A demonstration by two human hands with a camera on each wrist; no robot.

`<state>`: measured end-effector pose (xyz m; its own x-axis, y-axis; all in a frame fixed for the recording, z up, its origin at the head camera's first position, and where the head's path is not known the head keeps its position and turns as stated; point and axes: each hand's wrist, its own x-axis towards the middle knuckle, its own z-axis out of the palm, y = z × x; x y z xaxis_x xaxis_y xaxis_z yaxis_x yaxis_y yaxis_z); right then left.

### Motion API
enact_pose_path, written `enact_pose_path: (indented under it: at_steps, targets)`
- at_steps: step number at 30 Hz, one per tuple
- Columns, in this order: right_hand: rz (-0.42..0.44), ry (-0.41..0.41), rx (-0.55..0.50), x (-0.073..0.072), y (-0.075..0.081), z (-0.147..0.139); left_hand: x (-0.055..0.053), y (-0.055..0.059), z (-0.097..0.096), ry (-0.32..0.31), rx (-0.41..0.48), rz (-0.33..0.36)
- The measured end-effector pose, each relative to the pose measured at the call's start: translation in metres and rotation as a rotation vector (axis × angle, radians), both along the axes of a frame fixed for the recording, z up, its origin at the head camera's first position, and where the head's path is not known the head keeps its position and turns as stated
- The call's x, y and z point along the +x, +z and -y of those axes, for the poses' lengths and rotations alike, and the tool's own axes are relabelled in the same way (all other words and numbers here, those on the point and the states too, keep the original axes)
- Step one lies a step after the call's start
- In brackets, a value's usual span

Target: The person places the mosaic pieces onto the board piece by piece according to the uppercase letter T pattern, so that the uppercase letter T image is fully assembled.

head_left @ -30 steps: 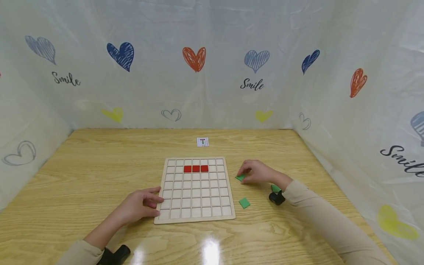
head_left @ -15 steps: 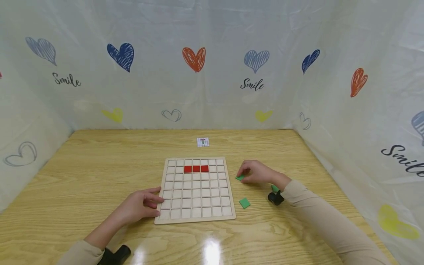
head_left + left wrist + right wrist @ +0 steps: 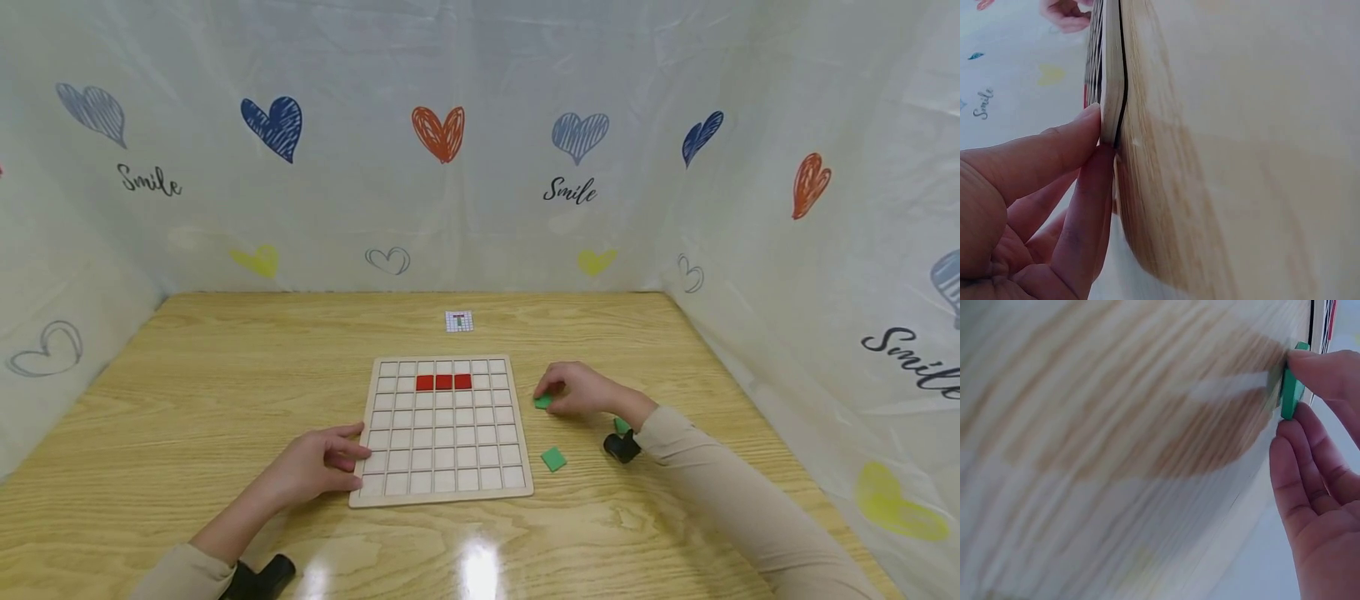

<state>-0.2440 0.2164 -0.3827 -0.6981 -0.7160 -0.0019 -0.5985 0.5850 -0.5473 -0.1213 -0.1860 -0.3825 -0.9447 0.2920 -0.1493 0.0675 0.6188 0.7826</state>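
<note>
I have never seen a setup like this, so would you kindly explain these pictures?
There is no machine: a person works with a bare left hand and right hand. The wide picture was taken from the person's head, the close ones from each wrist. On the wooden table lies a gridded board with three red tiles in a row; beyond it is a small card. The left hand touches the board's left edge. The right hand pinches a green tile, and two more green tiles lie nearby.

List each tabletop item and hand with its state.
Board, flat, mostly unfilled
Red tiles, seated in cells
Held green tile, pinched
Right hand, pinching that tile
Left hand, touching board edge
Front green tile, loose, flat
Green tile by sleeve, partly hidden
Card, flat beyond board
</note>
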Motion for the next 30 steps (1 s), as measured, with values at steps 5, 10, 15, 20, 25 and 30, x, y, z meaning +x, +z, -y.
enact_pose_path:
  at_steps: [5,10,15,20,25,30]
  targets:
    - [-0.012,0.007,-0.01,-0.001,0.0,0.005,0.0,-0.001,0.001,0.0,-0.005,0.004]
    - [-0.02,0.01,-0.033,-0.002,0.0,0.014,0.002,-0.002,0.003,0.008,-0.017,0.008]
    - [-0.038,0.024,-0.054,-0.005,0.0,0.023,0.002,-0.002,0.003,0.015,-0.022,0.001]
    - [-0.023,0.035,-0.058,-0.005,0.004,0.031,0.002,-0.002,0.002,0.016,-0.028,-0.002]
    - [-0.011,0.043,-0.068,-0.005,0.006,0.038,0.001,-0.001,0.0,0.018,-0.026,-0.002]
    - [-0.007,0.057,-0.083,-0.005,0.008,0.044,0.0,-0.001,-0.001,0.021,-0.022,-0.001]
